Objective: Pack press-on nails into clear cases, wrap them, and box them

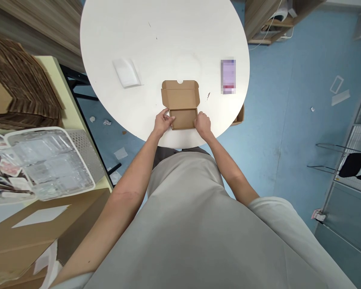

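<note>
A small brown cardboard box (183, 119) lies near the front edge of the round white table (132, 24), its lid raised and folded back away from me. My left hand (163, 122) grips the box's left wall, thumb on the inner side. At the right wall, my right hand (202, 124) has its fingers curled around the edge. The inside of the box shows bare brown cardboard. A white translucent packet (126, 73) rests on the table to the left, and a purple, pixelated item (228, 76) sits to the right.
On the left, a side table holds stacked flat cardboard (33, 88) and a white basket (92, 176) of clear plastic packages. A large carton (48, 224) stands nearer me. Below the table's right edge, part of an open brown box (240, 115) shows. Paper scraps litter the blue floor.
</note>
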`<state>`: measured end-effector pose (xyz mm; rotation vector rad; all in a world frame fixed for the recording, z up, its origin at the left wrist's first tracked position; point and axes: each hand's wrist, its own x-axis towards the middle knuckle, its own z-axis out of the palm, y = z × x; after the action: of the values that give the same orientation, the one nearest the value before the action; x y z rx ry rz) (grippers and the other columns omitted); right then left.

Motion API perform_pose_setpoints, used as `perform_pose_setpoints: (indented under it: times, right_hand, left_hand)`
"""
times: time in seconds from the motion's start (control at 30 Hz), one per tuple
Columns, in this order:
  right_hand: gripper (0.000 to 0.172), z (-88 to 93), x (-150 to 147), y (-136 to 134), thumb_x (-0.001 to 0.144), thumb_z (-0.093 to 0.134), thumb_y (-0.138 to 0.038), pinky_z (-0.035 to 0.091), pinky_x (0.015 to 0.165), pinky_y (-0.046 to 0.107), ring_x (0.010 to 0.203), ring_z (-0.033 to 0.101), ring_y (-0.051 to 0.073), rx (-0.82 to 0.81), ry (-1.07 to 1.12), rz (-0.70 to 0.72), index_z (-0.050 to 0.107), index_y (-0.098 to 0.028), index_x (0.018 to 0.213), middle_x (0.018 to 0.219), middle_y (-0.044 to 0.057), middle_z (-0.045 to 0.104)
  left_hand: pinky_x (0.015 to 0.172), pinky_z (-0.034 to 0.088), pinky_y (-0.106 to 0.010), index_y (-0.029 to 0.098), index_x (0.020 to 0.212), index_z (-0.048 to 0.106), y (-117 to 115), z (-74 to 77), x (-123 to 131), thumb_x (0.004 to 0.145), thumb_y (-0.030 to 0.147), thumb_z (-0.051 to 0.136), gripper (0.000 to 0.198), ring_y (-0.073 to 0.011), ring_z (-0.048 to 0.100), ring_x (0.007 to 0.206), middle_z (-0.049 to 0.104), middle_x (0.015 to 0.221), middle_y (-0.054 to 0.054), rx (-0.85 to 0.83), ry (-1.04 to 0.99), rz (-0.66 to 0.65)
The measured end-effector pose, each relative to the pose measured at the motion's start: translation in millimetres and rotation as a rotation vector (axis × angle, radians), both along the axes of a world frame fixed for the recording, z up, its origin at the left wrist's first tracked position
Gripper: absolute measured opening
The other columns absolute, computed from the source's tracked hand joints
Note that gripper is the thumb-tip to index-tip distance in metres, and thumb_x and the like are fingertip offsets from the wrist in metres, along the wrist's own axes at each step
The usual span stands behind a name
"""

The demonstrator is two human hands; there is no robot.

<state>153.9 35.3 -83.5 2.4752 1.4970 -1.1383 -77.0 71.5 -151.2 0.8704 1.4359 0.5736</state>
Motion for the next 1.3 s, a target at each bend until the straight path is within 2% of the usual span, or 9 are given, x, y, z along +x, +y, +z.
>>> perform_pose_setpoints:
  times: [0.2, 0.33, 0.63, 0.93, 1.03, 1.1, 1.23, 1.3]
  right_hand:
    - [0.020, 22.4, -1, -5, 0.109, 0.047, -0.011, 0.062, 0.096, 0.052, 0.111, 0.073, 0.041, -0.093, -0.081, 0.104, 0.064, -0.016, 0.117, 0.119, 0.024, 0.074]
    - [0.017, 27.0, -3, -10, 0.109, 0.047, -0.010, 0.058, 0.090, 0.047, 0.104, 0.072, 0.038, -0.138, -0.101, 0.128, 0.062, -0.018, 0.111, 0.113, 0.022, 0.073]
    - [0.013, 20.2, -1, -1, 0.106, 0.052, -0.011, 0.058, 0.089, 0.047, 0.103, 0.071, 0.039, -0.112, -0.126, 0.121, 0.063, -0.019, 0.107, 0.106, 0.020, 0.072]
    - [0.021, 5.0, 2, 9, 0.105, 0.046, -0.008, 0.059, 0.096, 0.052, 0.102, 0.070, 0.038, -0.022, -0.105, 0.101, 0.065, -0.015, 0.112, 0.112, 0.023, 0.074]
    - [0.022, 8.8, 1, 8, 0.107, 0.045, -0.009, 0.059, 0.097, 0.052, 0.107, 0.072, 0.040, -0.036, -0.120, 0.112, 0.064, -0.015, 0.114, 0.115, 0.024, 0.074]
    - [0.017, 12.1, 2, 6, 0.107, 0.048, -0.012, 0.060, 0.097, 0.053, 0.110, 0.072, 0.041, -0.039, -0.122, 0.112, 0.062, -0.015, 0.117, 0.118, 0.025, 0.074]
    - [0.018, 13.8, 7, -1, 0.108, 0.059, -0.027, 0.061, 0.094, 0.055, 0.109, 0.071, 0.042, 0.009, -0.107, 0.063, 0.056, -0.017, 0.122, 0.124, 0.024, 0.071]
    - [0.012, 11.9, 11, -8, 0.107, 0.057, -0.025, 0.060, 0.093, 0.055, 0.105, 0.070, 0.040, 0.034, -0.080, 0.057, 0.054, -0.021, 0.118, 0.120, 0.021, 0.071]
  left_hand:
    - [0.070, 0.065, -0.034, 0.013, 0.152, 0.069, -1, -5.3, -2, 0.083, 0.030, 0.097, 0.076, -0.0177, 0.066, 0.066, 0.063, 0.077, 0.002, 0.031, 0.003, -0.025]
    - [0.076, 0.068, -0.038, 0.012, 0.153, 0.069, -2, -8.8, -1, 0.083, 0.031, 0.096, 0.077, -0.0196, 0.068, 0.069, 0.064, 0.079, 0.001, 0.013, 0.027, -0.025]
    - [0.083, 0.070, -0.045, 0.013, 0.151, 0.071, -2, -11.4, 1, 0.082, 0.041, 0.097, 0.078, -0.0284, 0.078, 0.083, 0.068, 0.083, -0.003, 0.030, 0.039, -0.019]
    - [0.084, 0.069, -0.046, 0.010, 0.154, 0.069, -2, -7.2, 3, 0.082, 0.037, 0.093, 0.080, -0.0242, 0.073, 0.070, 0.067, 0.080, -0.001, 0.032, 0.096, -0.051]
    - [0.085, 0.067, -0.045, 0.012, 0.155, 0.069, -1, -1.4, 4, 0.083, 0.039, 0.090, 0.079, -0.0229, 0.071, 0.068, 0.066, 0.078, 0.001, 0.041, 0.132, -0.079]
    - [0.091, 0.066, -0.044, 0.017, 0.156, 0.068, -4, 6.6, 5, 0.085, 0.041, 0.089, 0.077, -0.0238, 0.072, 0.075, 0.069, 0.080, 0.001, 0.081, 0.197, -0.089]
    - [0.102, 0.062, -0.043, 0.020, 0.153, 0.066, -20, 30.2, 7, 0.085, 0.042, 0.093, 0.077, -0.0260, 0.075, 0.092, 0.078, 0.101, -0.004, 0.176, 0.403, -0.093]
    - [0.102, 0.062, -0.044, 0.019, 0.145, 0.070, -30, 41.0, 9, 0.086, 0.039, 0.092, 0.066, -0.0256, 0.076, 0.094, 0.080, 0.113, -0.008, 0.179, 0.465, -0.108]
